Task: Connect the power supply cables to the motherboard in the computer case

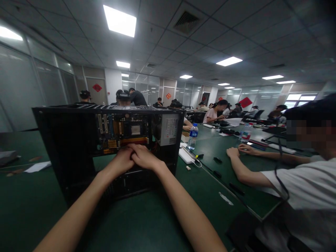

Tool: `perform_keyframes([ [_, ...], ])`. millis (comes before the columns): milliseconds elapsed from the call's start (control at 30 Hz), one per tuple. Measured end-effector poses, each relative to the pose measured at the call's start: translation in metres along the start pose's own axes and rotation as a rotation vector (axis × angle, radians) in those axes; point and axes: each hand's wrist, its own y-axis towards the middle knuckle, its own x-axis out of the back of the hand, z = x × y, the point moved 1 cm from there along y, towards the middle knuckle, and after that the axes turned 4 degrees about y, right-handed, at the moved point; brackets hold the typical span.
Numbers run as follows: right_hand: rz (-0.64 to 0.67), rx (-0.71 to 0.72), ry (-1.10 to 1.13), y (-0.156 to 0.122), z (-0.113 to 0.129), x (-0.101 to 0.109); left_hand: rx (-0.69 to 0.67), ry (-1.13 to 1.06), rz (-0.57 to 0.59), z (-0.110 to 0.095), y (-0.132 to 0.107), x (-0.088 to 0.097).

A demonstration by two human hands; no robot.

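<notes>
In front of me stands a black computer case (107, 110) with its side off. Inside it, a motherboard (124, 130) shows pale and blue slots, a square socket and orange-red strips along its lower edge. My left hand (123, 159) and my right hand (145, 157) meet at that lower edge, below the socket. The right hand partly overlaps the left, and the fingers of both are curled in. Whatever sits under their fingertips is hidden. A power supply (168, 128) with a white label is at the right inside the case.
On the green table (199, 210), right of the case, are a water bottle (193, 136), a white power strip (186, 155) and small black parts. A paper (38, 166) lies at left. A co-worker's hands (240, 150) rest on the table at right.
</notes>
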Motion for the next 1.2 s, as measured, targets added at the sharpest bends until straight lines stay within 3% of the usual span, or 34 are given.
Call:
perform_keyframes([
  [233, -0.129, -0.11, 0.001, -0.001, -0.011, -0.005, -0.072, 0.101, -0.007, -0.008, -0.006, 0.009],
  [433, -0.127, -0.179, 0.041, 0.0, -0.019, -0.008, -0.018, 0.17, 0.004, -0.006, -0.006, 0.008],
  [733, 0.334, -0.299, 0.127, 0.007, -0.032, -0.019, 0.069, 0.076, 0.126, 0.011, -0.005, -0.007],
  [1000, 0.532, -0.242, 0.058, 0.004, -0.036, -0.018, 0.098, 0.054, 0.147, 0.008, -0.003, -0.004],
  [1200, 0.488, -0.261, 0.138, 0.002, -0.037, -0.017, 0.103, 0.036, 0.148, 0.008, -0.003, -0.005],
])
